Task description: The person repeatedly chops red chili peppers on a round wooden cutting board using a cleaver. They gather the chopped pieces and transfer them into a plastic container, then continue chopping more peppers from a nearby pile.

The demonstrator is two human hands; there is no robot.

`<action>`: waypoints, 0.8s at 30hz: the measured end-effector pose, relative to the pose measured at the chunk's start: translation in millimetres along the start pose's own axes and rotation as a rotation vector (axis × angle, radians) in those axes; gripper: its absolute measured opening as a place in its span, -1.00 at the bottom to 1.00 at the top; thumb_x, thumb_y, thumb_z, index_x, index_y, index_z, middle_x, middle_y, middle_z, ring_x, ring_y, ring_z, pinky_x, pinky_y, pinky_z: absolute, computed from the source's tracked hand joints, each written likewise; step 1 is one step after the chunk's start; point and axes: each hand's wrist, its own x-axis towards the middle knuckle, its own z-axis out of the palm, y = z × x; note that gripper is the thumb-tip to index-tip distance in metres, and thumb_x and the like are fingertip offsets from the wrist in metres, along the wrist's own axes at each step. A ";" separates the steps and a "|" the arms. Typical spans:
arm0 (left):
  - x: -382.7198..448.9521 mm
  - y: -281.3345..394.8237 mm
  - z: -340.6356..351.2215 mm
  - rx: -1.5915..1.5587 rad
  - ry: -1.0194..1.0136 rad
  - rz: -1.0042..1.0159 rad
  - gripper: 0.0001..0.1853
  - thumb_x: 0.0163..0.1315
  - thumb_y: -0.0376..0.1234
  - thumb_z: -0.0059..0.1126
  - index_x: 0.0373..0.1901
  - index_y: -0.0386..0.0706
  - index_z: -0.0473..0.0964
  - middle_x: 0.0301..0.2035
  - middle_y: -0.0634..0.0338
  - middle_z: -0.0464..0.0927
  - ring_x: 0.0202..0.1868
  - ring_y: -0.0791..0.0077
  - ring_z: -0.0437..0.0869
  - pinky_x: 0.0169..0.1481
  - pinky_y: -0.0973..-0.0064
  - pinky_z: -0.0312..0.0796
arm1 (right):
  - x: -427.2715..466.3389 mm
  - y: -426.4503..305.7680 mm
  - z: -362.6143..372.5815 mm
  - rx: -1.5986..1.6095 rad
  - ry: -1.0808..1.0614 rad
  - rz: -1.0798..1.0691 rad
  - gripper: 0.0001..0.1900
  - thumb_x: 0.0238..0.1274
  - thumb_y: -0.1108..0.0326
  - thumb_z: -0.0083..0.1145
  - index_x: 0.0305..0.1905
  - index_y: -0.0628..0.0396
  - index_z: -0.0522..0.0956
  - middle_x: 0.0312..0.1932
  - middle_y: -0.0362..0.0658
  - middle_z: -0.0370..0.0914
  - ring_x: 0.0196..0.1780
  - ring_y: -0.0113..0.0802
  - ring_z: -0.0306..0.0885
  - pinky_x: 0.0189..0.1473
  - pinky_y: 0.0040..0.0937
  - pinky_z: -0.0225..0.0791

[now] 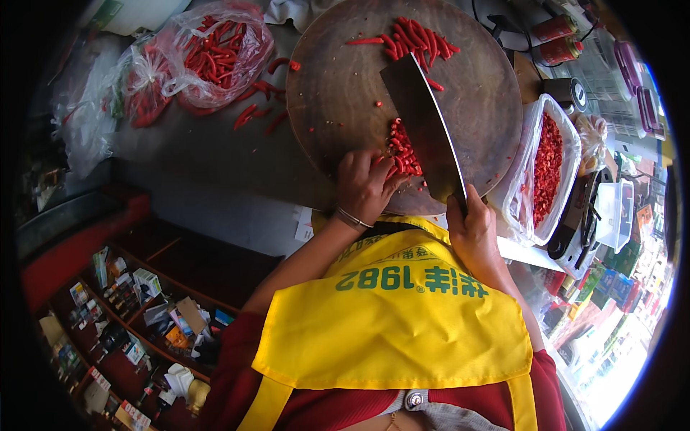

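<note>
My right hand [472, 223] grips the handle of a wide cleaver [426, 129], whose blade slants up and left over a round wooden chopping board [345, 70]. Along the blade's left side lies a heap of chopped red chilies [405, 148]. The fingers of my left hand [366, 183] press on red chilies at the lower left of that heap; how many they hold is hidden. Whole red chilies [418, 40] are piled at the board's far edge, with one lying apart to their left.
Left of the board, an open plastic bag [218, 54] holds whole chilies, and several lie loose beside it. A plastic-lined white tub [547, 167] of chopped chilies stands against the board's right side. Beyond it are a black appliance [579, 221] and a clear plastic container [614, 215].
</note>
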 end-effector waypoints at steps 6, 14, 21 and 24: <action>6.1 3.6 12.5 0.026 -0.061 -0.063 -0.76 0.04 -0.30 0.40 -0.33 -0.13 0.51 -0.26 0.12 0.46 -0.17 0.13 0.48 -0.05 0.20 0.33 | -1.3 -3.0 -3.4 0.053 -0.014 0.025 -0.93 0.28 0.52 0.06 -0.18 0.22 0.43 -0.56 0.22 0.48 -0.45 0.28 0.49 -0.46 -0.11 0.33; 6.3 5.8 17.6 -0.056 0.028 -0.015 -0.82 0.05 -0.41 0.32 -0.34 -0.11 0.49 -0.27 0.12 0.46 -0.18 0.11 0.48 -0.07 0.20 0.35 | -6.7 -1.6 -6.2 0.071 -0.002 0.002 -0.94 0.29 0.52 0.07 -0.22 0.23 0.41 -0.56 0.23 0.47 -0.44 0.29 0.48 -0.45 -0.11 0.32; 3.9 3.4 18.9 0.015 -0.005 0.026 -0.82 0.11 -0.38 0.26 -0.30 -0.13 0.44 -0.25 0.08 0.44 -0.17 0.07 0.48 -0.05 0.16 0.35 | -8.6 -3.1 -6.8 0.065 -0.007 -0.016 -0.92 0.30 0.51 0.08 -0.24 0.24 0.39 -0.56 0.24 0.46 -0.45 0.29 0.47 -0.47 -0.10 0.30; 5.3 4.9 18.4 -0.012 0.048 0.011 -0.82 0.05 -0.42 0.31 -0.33 -0.15 0.50 -0.22 0.10 0.47 -0.16 0.09 0.49 -0.06 0.20 0.38 | -9.9 -3.5 -7.4 0.070 -0.014 -0.007 -0.92 0.30 0.51 0.08 -0.26 0.24 0.39 -0.58 0.23 0.45 -0.47 0.29 0.45 -0.48 -0.10 0.30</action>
